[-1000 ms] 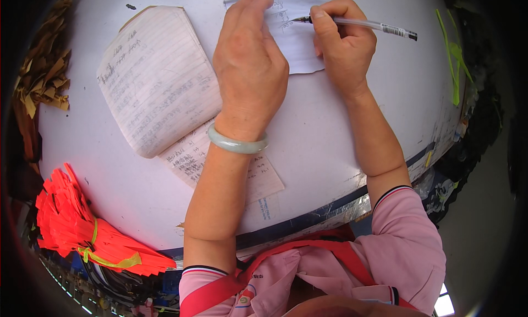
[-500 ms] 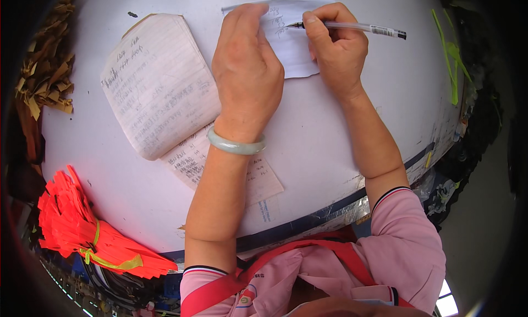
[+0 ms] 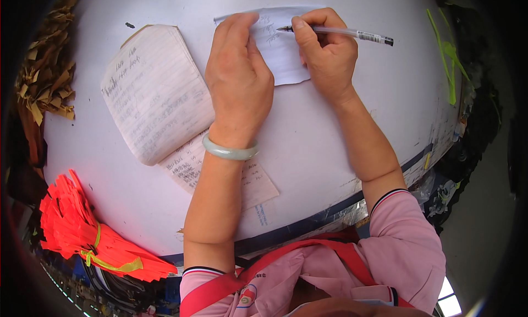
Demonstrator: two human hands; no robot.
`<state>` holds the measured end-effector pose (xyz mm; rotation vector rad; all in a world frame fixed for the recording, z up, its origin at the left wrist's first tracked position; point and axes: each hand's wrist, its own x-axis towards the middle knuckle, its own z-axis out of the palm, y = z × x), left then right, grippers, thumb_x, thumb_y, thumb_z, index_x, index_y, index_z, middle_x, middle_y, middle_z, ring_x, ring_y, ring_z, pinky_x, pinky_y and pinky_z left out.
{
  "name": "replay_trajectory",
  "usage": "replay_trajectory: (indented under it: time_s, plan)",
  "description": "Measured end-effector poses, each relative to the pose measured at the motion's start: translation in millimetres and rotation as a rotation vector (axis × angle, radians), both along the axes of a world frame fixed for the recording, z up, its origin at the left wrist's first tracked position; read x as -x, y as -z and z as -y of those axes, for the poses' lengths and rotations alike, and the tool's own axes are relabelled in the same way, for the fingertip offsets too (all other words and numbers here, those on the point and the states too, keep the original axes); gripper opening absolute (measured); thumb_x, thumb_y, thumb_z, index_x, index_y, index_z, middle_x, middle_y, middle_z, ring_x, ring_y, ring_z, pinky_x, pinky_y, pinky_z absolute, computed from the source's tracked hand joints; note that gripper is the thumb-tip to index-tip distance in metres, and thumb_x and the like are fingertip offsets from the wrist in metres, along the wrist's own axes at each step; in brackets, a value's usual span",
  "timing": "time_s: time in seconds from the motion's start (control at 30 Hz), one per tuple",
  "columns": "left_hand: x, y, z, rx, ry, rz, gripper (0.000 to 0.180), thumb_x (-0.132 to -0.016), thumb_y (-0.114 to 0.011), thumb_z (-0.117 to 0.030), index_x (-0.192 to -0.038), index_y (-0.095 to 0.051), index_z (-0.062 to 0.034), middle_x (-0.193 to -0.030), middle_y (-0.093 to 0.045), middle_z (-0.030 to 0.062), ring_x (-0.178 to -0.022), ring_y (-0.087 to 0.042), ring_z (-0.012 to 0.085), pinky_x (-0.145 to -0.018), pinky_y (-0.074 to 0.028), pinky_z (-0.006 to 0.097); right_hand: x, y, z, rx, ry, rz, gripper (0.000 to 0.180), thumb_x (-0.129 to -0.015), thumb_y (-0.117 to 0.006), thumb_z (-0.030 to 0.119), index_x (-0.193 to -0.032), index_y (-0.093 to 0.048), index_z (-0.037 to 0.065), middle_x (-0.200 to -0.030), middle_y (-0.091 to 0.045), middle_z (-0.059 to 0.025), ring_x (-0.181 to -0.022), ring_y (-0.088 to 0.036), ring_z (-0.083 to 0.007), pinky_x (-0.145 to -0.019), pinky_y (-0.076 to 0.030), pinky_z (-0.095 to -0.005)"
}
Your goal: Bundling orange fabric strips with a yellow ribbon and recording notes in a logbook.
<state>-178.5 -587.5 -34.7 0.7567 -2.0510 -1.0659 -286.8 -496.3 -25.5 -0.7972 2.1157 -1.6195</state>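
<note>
My right hand (image 3: 330, 61) is closed around a clear-barrelled black pen (image 3: 352, 33), its tip pointing left over a sheet of paper (image 3: 286, 66). Short handwritten lines stand near the top of that sheet, just beside the tip; whether the tip touches the paper I cannot tell. Across the sheet's left part lies my left hand (image 3: 239, 80), fingers stretched out and holding nothing. A pale green bangle (image 3: 230, 151) circles my left wrist. Left of it a notebook (image 3: 159, 91) lies open, filled with handwriting, its lower page (image 3: 258, 187) partly under my left forearm.
A bundle of bright red strips (image 3: 82, 223), tied with a yellow-green band, lies at the table's near left edge. Brown strips (image 3: 49, 69) hang together at the far left. Thin neon-green strips (image 3: 451, 55) lie at the right edge of the white table (image 3: 313, 152).
The whole view has shifted slightly, so hands, sheet and notebook appear a little lower and further left. The pen tip sits slightly higher relative to the sheet. Both hands keep their poses.
</note>
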Motion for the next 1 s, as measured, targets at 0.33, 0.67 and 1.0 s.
replay_trajectory:
  time_s: [0.33,0.67,1.0]
  plan:
    - [0.6,-2.4,0.3,-0.013,0.029,-0.028,0.023,-0.086,-0.047,0.007,-0.106,-0.059,0.0034,-0.106,-0.061,0.0188,-0.094,-0.06,0.0355,-0.082,-0.049,0.039,0.4,-1.3,0.8,-0.007,-0.006,-0.025,0.014,-0.088,-0.066,0.016,-0.083,-0.06,0.005,-0.068,-0.06,0.0022,-0.06,-0.051,-0.0032,-0.055,-0.043,-0.0209]
    - [1.0,-2.9,-0.2,0.007,0.019,-0.031,0.023,-0.085,-0.048,0.007,-0.105,-0.059,0.0036,-0.105,-0.061,0.019,-0.095,-0.06,0.0357,-0.083,-0.049,0.039,2.0,1.5,-0.8,-0.004,-0.014,-0.059,0.014,-0.088,-0.066,0.015,-0.081,-0.059,0.005,-0.064,-0.059,0.0026,-0.057,-0.051,-0.0034,-0.053,-0.042,-0.0211]
    - [-0.1,-1.3,1.0,0.005,0.023,-0.03,0.023,-0.085,-0.048,0.008,-0.105,-0.059,0.0041,-0.105,-0.061,0.0192,-0.095,-0.06,0.0355,-0.083,-0.049,0.039,0.7,3.6,0.9,0.017,-0.048,-0.095,0.014,-0.091,-0.065,0.016,-0.086,-0.059,0.005,-0.064,-0.054,0.0031,-0.05,-0.045,-0.0023,-0.044,-0.034,-0.0182]
